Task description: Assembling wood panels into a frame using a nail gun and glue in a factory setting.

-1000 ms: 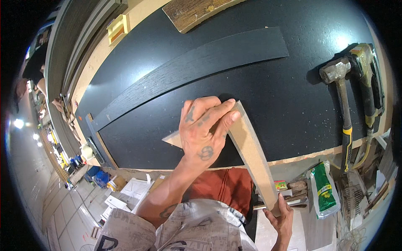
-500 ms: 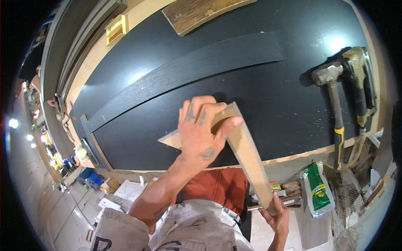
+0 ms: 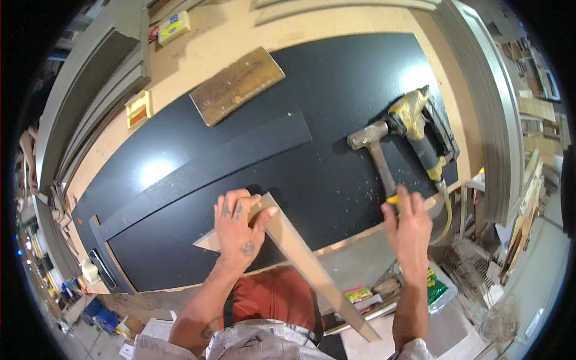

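My left hand grips a pale wooden angle piece near its pointed corner, fingers over the top and thumb on the face. One long strip of this piece runs down past the table's near edge, and a shorter pointed end shows left of the hand. Over the handle of a hammer is my right hand, fingers stretched out; I cannot tell whether it touches. The hammer lies on the black panel, its head beside a yellow-and-black nail gun. The handle's lower end is hidden by the hand.
A dark curved strip lies on the panel, with a worn brown board beyond it. Stacked grey mouldings stand right. A yellow hose hangs from the nail gun. Below right are a green bag and scraps.
My right hand has let go of the wooden piece's lower end and moved up to the hammer's handle. My left hand keeps its hold. The view has shifted right.
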`<control>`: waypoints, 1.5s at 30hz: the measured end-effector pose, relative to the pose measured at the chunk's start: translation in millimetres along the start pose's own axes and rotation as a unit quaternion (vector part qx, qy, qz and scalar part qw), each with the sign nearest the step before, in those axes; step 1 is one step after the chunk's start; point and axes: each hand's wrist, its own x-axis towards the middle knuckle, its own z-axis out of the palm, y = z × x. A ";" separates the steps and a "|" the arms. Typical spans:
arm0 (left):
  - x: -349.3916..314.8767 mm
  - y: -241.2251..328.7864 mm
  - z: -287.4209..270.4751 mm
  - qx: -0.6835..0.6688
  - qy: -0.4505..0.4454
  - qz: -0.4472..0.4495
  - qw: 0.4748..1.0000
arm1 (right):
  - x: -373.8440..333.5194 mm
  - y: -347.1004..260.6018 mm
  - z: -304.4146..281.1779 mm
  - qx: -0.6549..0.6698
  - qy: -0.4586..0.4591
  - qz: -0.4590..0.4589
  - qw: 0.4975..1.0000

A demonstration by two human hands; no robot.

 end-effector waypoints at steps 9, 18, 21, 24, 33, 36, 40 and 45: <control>-0.5 -7.8 -9.6 0.026 -0.001 -0.010 1.000 | 123.5 -83.4 -3.3 0.304 -0.028 0.176 0.936; 0.0 -7.7 -10.6 0.004 -0.004 -0.013 1.000 | 131.1 -87.6 13.1 0.349 0.160 0.125 0.915; 3.6 4.4 -5.0 -0.009 -0.013 -0.009 1.000 | 114.5 10.3 -2.8 -0.025 0.170 0.103 0.980; 0.4 -3.2 -5.4 0.003 0.001 -0.003 1.000 | 103.9 55.8 8.5 0.077 0.014 0.031 0.996; -4.3 -8.0 -5.9 0.009 -0.006 -0.007 1.000 | 88.4 35.1 -69.1 0.301 0.090 0.152 0.937; -1.2 -3.1 -2.8 0.008 0.010 -0.005 1.000 | 60.6 27.7 -94.2 0.490 0.212 0.174 0.828; 0.6 -2.5 -3.2 0.005 0.008 -0.011 1.000 | 42.1 24.0 -115.0 0.636 0.230 0.157 0.720; 0.6 -1.0 -1.4 0.006 0.011 -0.009 1.000 | 31.6 56.6 -62.9 0.723 0.226 0.144 0.637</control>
